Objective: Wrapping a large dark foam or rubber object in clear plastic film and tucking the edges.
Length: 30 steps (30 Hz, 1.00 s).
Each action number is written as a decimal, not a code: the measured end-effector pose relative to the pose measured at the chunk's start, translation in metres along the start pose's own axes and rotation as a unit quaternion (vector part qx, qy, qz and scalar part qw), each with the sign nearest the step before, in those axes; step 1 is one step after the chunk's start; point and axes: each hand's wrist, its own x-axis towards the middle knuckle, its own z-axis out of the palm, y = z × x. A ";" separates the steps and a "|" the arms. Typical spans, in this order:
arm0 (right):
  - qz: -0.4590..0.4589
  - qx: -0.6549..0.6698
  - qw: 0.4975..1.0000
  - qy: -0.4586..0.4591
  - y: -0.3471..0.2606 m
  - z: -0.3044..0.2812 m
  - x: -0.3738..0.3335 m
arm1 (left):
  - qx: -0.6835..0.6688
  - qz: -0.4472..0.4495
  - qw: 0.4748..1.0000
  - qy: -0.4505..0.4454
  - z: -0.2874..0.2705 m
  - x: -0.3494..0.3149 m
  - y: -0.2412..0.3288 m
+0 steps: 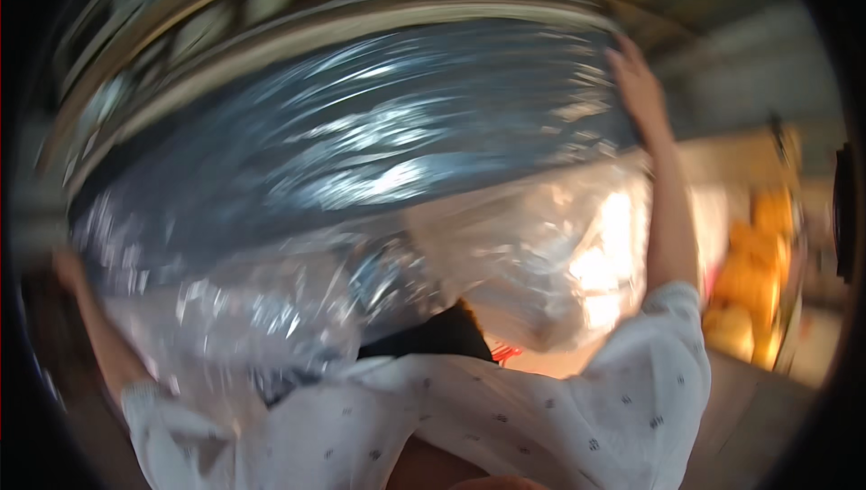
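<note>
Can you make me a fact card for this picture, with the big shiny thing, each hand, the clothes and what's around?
Big shiny thing: dark blue-gray, wide
Clear plastic: crinkly, reflecting light, lower in the picture
Left hand: by the left edge; grip too blurry to tell
Right hand: at the right end; grip unclear
Clothes: white top with small dark marks
Right side: yellow-orange things, kind unclear

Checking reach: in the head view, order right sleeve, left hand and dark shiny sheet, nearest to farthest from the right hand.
1. Dark shiny sheet: edge by right hand.
2. Right sleeve: lower right.
3. Left hand: far left.
</note>
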 end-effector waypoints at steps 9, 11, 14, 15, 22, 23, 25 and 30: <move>0.015 -0.144 0.989 0.013 0.079 0.011 0.054 | -0.342 -0.166 0.913 0.145 -0.026 0.023 -0.061; -0.204 -0.053 0.964 0.160 0.031 0.032 0.048 | -0.332 -0.145 0.918 0.160 -0.021 0.021 -0.116; -0.203 0.292 0.932 -0.074 -0.148 0.008 -0.061 | -0.310 -0.180 0.915 0.183 -0.012 0.029 -0.103; -0.170 0.356 0.901 -0.182 -0.189 -0.001 -0.104 | -0.336 -0.210 0.906 0.152 -0.014 0.035 -0.088; -0.339 0.245 0.527 -0.740 -0.276 0.116 -0.349 | -0.396 -0.254 0.864 0.177 -0.023 0.030 -0.081; -0.306 0.187 0.607 -0.709 -0.283 0.125 -0.367 | -0.401 -0.256 0.862 0.176 -0.026 0.031 -0.079; -0.327 0.150 0.667 -0.652 -0.295 0.151 -0.380 | -0.416 -0.284 0.854 0.132 -0.031 0.032 -0.064; -0.391 0.202 0.878 -0.189 -0.312 0.122 -0.333 | -0.348 -0.303 0.872 0.164 -0.015 0.031 -0.096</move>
